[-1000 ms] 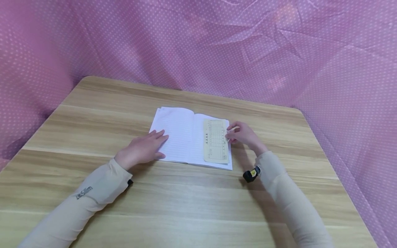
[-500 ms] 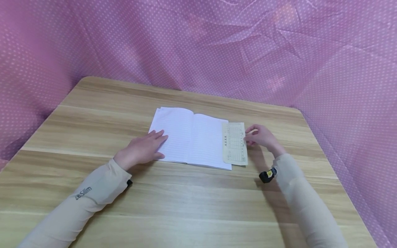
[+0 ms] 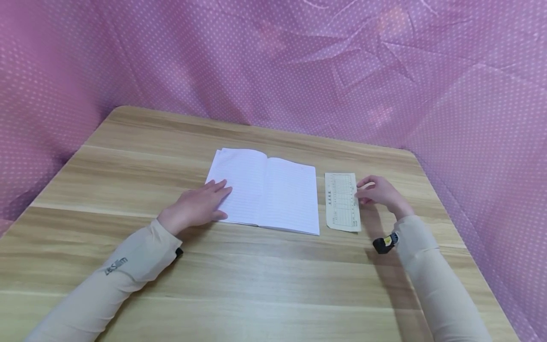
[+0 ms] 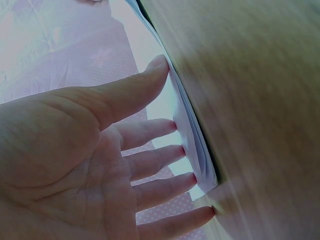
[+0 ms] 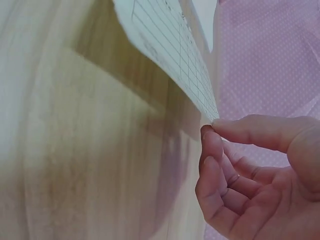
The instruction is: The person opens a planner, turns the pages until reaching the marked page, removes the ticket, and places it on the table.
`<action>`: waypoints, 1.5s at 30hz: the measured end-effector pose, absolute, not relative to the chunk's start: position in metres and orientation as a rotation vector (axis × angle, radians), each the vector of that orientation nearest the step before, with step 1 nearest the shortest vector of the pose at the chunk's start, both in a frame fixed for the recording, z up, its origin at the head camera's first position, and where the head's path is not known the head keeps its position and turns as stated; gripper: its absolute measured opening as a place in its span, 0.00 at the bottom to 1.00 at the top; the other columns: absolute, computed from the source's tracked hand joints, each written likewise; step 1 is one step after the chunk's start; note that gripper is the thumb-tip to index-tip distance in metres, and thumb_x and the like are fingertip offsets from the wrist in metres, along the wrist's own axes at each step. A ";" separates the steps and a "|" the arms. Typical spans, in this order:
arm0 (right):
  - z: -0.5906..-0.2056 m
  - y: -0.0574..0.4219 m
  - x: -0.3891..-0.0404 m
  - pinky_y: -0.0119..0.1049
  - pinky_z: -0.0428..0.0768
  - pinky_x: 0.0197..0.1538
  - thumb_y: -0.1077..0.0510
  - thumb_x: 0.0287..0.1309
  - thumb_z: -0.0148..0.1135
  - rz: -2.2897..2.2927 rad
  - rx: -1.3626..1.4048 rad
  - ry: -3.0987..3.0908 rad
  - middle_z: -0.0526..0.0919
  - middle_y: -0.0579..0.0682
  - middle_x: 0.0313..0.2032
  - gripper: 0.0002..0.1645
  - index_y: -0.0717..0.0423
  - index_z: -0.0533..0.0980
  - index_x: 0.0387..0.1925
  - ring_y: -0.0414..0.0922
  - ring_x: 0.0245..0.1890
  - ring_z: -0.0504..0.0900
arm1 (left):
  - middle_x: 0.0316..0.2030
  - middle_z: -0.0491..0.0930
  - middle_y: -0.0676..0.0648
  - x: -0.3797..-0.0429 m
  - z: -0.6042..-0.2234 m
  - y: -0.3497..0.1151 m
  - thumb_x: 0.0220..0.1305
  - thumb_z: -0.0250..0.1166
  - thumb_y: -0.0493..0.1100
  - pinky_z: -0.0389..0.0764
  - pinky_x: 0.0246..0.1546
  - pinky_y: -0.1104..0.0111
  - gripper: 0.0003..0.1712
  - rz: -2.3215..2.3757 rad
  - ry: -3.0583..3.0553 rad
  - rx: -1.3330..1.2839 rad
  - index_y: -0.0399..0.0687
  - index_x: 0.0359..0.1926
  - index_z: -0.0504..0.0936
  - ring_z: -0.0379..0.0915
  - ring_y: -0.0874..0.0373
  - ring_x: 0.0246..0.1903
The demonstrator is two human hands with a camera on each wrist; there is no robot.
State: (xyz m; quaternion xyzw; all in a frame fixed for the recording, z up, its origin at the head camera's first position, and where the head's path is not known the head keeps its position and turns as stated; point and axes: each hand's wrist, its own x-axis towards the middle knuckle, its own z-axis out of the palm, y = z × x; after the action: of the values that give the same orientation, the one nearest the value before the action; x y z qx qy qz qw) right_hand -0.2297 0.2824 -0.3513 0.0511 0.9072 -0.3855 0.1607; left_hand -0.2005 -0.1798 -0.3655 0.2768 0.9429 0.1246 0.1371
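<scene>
An open notebook with white lined pages lies on the wooden table. On its left page rests my left hand, fingers spread and straight; in the left wrist view the fingertips touch the paper near its edge. To the right of the notebook, my right hand pinches the right edge of a pale printed form slip between thumb and forefinger. The right wrist view has the slip raised at a slant above the table, its shadow below. Its other fingers are curled in under the thumb.
The wood-grain table reaches back to a pink dotted cloth that hangs behind and on both sides. A black wrist camera sits under the right sleeve.
My right hand has drawn the slip rightward off the notebook's right page, and a gap now separates the two. The left hand has stayed in place on the left page.
</scene>
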 end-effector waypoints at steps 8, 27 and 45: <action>-0.358 0.287 -0.230 0.34 0.83 0.36 0.63 0.62 0.63 -1.056 0.195 2.609 0.84 0.58 0.37 0.25 0.72 0.67 0.56 0.40 0.29 0.82 | 0.73 0.51 0.33 -0.200 -0.365 -0.180 0.68 0.63 0.48 0.59 0.63 0.37 0.39 0.345 2.720 0.801 0.35 0.73 0.59 0.47 0.34 0.71; -0.363 0.230 -0.201 0.53 0.80 0.48 0.60 0.68 0.57 -0.675 -0.192 2.996 0.80 0.66 0.49 0.21 0.70 0.72 0.57 0.60 0.47 0.80 | 0.73 0.51 0.34 -0.200 -0.365 -0.179 0.68 0.63 0.49 0.60 0.62 0.36 0.39 0.338 2.724 0.789 0.36 0.73 0.59 0.47 0.34 0.71; -0.377 0.189 -0.162 0.51 0.70 0.64 0.58 0.66 0.62 -0.550 -0.768 2.842 0.67 0.62 0.67 0.29 0.68 0.70 0.64 0.57 0.67 0.67 | 0.74 0.51 0.35 -0.200 -0.367 -0.179 0.68 0.63 0.49 0.59 0.61 0.34 0.40 0.360 2.721 0.769 0.38 0.73 0.59 0.46 0.35 0.72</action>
State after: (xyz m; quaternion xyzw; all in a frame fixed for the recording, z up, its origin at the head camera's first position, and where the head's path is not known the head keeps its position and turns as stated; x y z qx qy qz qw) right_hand -0.1620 0.1885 -0.3775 -0.2557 0.9464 -0.1832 0.0735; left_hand -0.1995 -0.1787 -0.3673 0.2668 0.9445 0.1250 0.1450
